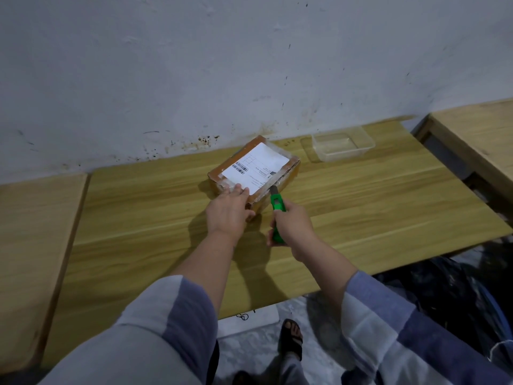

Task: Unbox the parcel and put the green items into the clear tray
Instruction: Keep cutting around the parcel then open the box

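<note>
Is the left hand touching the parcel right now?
Touching. The head view shows the left hand lying flat on the near corner of the parcel, its fingers spread over the taped top edge.

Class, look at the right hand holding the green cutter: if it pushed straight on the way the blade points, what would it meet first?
The parcel. The right hand aims the green cutter at the taped near edge, where the blade tip seems to touch already, though depth is unclear.

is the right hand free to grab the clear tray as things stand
Probably not yet: the right hand grips the green cutter at the parcel. The path over the table to the clear tray looks unobstructed.
</note>
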Action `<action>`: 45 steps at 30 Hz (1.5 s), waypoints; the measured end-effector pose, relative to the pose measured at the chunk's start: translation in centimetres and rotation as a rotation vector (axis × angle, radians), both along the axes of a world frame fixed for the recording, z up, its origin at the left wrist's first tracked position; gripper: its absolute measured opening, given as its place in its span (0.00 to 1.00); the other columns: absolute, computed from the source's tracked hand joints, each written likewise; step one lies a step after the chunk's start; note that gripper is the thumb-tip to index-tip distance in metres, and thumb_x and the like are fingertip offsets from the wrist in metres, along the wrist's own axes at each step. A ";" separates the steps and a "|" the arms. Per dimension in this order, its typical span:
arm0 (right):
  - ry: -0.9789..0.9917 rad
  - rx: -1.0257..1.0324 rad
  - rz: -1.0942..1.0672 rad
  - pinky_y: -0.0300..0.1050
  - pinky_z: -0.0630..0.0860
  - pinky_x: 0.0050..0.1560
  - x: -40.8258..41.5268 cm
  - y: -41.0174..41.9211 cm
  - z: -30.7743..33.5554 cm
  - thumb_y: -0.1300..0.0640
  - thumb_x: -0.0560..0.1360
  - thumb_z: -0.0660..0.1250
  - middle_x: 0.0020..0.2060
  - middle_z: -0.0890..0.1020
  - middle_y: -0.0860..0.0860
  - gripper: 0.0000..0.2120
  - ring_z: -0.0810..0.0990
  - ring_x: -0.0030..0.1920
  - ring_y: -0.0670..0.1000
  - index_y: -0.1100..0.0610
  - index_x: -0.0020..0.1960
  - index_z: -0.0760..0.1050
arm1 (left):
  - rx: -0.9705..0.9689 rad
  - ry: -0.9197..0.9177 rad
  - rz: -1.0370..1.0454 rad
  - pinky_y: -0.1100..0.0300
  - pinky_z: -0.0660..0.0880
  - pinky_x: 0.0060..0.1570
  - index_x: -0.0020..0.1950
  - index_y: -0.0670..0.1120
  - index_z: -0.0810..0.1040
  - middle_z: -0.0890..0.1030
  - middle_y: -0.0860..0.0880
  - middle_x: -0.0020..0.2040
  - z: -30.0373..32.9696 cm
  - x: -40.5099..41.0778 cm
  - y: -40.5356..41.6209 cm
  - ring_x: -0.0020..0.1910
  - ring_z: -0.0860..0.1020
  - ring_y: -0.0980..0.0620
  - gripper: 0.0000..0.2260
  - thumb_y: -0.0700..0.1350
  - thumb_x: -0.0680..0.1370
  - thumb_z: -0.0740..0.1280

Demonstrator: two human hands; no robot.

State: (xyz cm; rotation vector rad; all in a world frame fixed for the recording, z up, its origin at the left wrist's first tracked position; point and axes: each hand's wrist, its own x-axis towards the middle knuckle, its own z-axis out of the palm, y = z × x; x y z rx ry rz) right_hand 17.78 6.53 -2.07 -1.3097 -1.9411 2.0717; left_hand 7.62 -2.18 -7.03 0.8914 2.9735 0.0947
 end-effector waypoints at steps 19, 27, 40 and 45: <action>-0.026 0.034 0.071 0.42 0.76 0.23 0.7 -1.7 1.0 0.62 0.79 0.55 0.37 0.74 0.53 0.23 0.76 0.22 0.48 0.49 0.72 0.61 | -0.023 0.031 0.005 0.51 0.78 0.53 0.74 0.52 0.63 0.64 0.52 0.75 -0.4 0.2 -0.1 0.74 0.64 0.48 0.28 0.56 0.76 0.65; -0.044 0.208 0.242 0.50 0.79 0.45 1.5 -4.7 0.2 0.62 0.76 0.56 0.42 0.77 0.52 0.25 0.77 0.39 0.52 0.48 0.72 0.65 | 0.041 0.038 -0.024 0.51 0.75 0.57 0.75 0.53 0.62 0.63 0.52 0.76 -0.3 0.4 -0.5 0.73 0.64 0.48 0.26 0.39 0.79 0.64; -0.069 0.123 0.022 0.50 0.78 0.31 1.9 0.4 1.2 0.60 0.75 0.57 0.31 0.74 0.53 0.22 0.71 0.26 0.52 0.47 0.67 0.69 | 0.105 0.045 -0.071 0.53 0.64 0.65 0.73 0.51 0.65 0.69 0.52 0.72 0.4 -0.7 -1.3 0.72 0.62 0.51 0.30 0.61 0.75 0.65; -0.097 0.210 0.075 0.62 0.80 0.49 1.5 0.4 0.5 0.61 0.74 0.58 0.35 0.76 0.53 0.26 0.77 0.38 0.57 0.47 0.71 0.66 | -0.049 -0.046 -0.274 0.49 0.48 0.76 0.77 0.51 0.56 0.57 0.51 0.78 1.1 -1.8 -0.3 0.78 0.51 0.50 0.32 0.57 0.77 0.64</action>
